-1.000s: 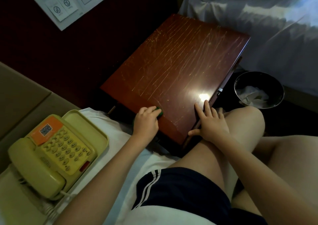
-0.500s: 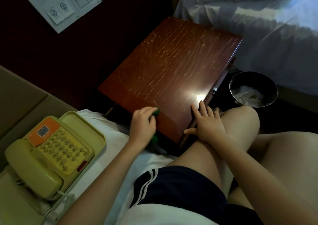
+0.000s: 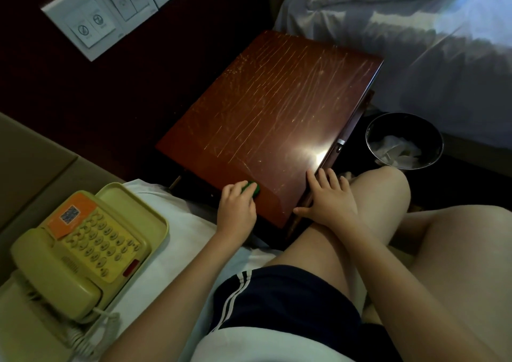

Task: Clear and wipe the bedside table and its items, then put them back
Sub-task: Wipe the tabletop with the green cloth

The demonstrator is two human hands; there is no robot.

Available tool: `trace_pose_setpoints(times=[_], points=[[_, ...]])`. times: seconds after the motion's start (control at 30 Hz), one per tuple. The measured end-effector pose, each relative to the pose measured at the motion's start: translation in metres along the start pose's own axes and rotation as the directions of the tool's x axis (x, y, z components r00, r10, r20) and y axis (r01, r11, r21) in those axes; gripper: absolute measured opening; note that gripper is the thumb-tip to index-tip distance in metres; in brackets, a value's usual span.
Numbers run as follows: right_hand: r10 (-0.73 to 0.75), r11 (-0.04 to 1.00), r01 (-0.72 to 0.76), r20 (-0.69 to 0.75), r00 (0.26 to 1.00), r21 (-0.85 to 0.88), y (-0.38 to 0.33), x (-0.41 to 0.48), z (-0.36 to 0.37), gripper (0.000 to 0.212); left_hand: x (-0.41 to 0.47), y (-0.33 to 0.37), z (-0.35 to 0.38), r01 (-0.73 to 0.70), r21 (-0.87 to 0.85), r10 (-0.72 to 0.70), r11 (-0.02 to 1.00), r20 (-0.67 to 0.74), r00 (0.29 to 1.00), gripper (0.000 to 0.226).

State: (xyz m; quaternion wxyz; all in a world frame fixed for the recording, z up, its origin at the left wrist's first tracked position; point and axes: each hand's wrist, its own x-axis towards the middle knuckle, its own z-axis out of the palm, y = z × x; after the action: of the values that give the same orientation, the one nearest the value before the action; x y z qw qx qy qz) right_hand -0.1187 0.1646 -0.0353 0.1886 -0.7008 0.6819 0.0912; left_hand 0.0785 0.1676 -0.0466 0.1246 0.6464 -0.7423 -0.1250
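Moved: left hand (image 3: 235, 209) has brought green cloth (image 3: 251, 189) up onto bedside table (image 3: 277, 106) edge, gripping it; right hand (image 3: 331, 199) alongside rests flat, fingers straight.

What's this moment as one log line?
left hand: grips green cloth on table | right hand: rests on table edge | phone: off table

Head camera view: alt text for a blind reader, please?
A person's left hand presses a green cloth on the edge of a scratched bedside table; the right hand rests on its corner. A yellow telephone lies nearby.
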Motion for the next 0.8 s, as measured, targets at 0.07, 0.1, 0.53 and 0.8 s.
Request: trace_pose_setpoints(times=[0.07, 0.1, 0.53, 0.8], points=[[0.002, 1.0, -0.002, 0.012, 1.0, 0.011, 0.0, 0.0, 0.0, 0.1, -0.004, 0.007, 0.004, -0.045, -0.004, 0.045, 0.999, 0.004, 0.999, 0.039], [0.002, 1.0, -0.002, 0.017, 1.0, 0.018, 0.0, 0.0, 0.0, 0.101, -0.007, 0.01, 0.005, -0.069, -0.006, 0.069, 0.998, 0.007, 0.998, 0.039], [0.002, 0.999, -0.002, -0.004, 1.0, 0.039, 0.002, 0.001, 0.001, 0.086, -0.034, 0.007, 0.013, -0.515, -0.122, 0.529, 0.848, 0.136, 0.838, 0.043], [-0.017, 0.999, 0.016, 0.015, 1.0, 0.036, 0.002, 0.001, 0.002, 0.094, 0.018, -0.05, -0.032, 0.173, -0.268, -0.192, 0.948, -0.044, 0.98, 0.035]])
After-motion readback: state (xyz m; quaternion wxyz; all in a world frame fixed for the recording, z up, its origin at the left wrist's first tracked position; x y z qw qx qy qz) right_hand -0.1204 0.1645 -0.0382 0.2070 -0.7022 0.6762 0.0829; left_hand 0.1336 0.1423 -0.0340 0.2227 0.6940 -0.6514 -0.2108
